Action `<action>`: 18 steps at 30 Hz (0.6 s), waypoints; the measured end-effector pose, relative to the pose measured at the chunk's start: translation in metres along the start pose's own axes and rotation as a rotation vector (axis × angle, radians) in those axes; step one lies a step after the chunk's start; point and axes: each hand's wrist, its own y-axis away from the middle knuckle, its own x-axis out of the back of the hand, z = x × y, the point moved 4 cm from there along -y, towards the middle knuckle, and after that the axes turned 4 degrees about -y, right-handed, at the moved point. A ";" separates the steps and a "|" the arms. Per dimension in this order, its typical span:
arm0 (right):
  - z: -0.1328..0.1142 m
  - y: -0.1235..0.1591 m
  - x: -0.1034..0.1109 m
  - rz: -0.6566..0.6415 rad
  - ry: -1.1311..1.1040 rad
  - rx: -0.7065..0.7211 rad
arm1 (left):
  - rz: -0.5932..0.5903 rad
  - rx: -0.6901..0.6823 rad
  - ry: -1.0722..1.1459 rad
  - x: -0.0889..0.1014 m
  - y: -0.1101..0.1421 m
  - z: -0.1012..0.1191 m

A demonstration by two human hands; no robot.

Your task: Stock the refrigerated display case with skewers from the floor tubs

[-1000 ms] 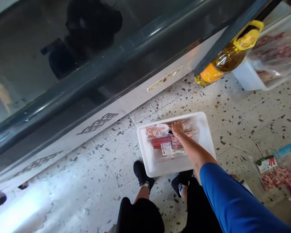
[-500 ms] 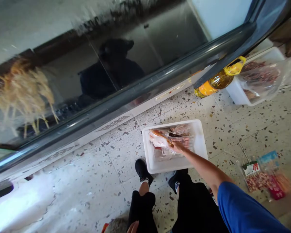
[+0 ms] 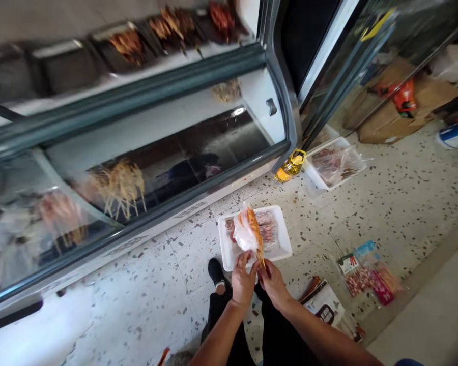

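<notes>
A bunch of orange meat skewers [image 3: 255,227] in a whitish plastic bag [image 3: 245,236] is held up over a white tub [image 3: 284,244]. My right hand [image 3: 274,287] is closed around the stick ends. At the bag's lower edge, beside the sticks, my left hand [image 3: 244,277] is closed on the bag; its exact grip is partly hidden. More packed meat skewers [image 3: 267,229] lie in the tub beneath, partly covered by the held bunch.
A glass display case [image 3: 213,180] with skewers and trays runs along the front. An oil bottle [image 3: 290,165] stands near its corner beside another white tub [image 3: 320,179] of skewers. Packaged skewers [image 3: 356,279] and a printed pack [image 3: 326,307] lie on the floor to the right.
My right hand has lifted the bagged skewers out of the tub towards me. My left hand has come up from near my leg and joined it. The view now takes in more of the case.
</notes>
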 end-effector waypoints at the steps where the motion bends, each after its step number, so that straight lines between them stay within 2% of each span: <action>1: -0.023 0.017 -0.001 -0.026 -0.088 -0.025 | 0.021 -0.027 -0.010 0.012 -0.007 0.018; 4: -0.091 0.061 0.003 -0.106 -0.271 -0.037 | 0.105 -0.135 -0.034 0.054 -0.024 0.072; 7: -0.151 0.092 0.015 -0.195 -0.410 -0.011 | 0.154 -0.205 0.039 0.097 -0.044 0.121; 10: -0.194 0.112 0.032 -0.255 -0.505 -0.003 | 0.016 -0.213 0.152 0.135 -0.060 0.162; 13: -0.219 0.125 0.048 -0.262 -0.523 0.015 | -0.120 -0.226 0.154 0.166 -0.064 0.193; 15: -0.226 0.133 0.056 -0.263 -0.499 0.012 | -0.053 -0.298 0.051 0.182 -0.061 0.212; 18: -0.231 0.143 0.062 -0.263 -0.457 0.006 | 0.110 -0.555 -0.249 0.194 -0.048 0.245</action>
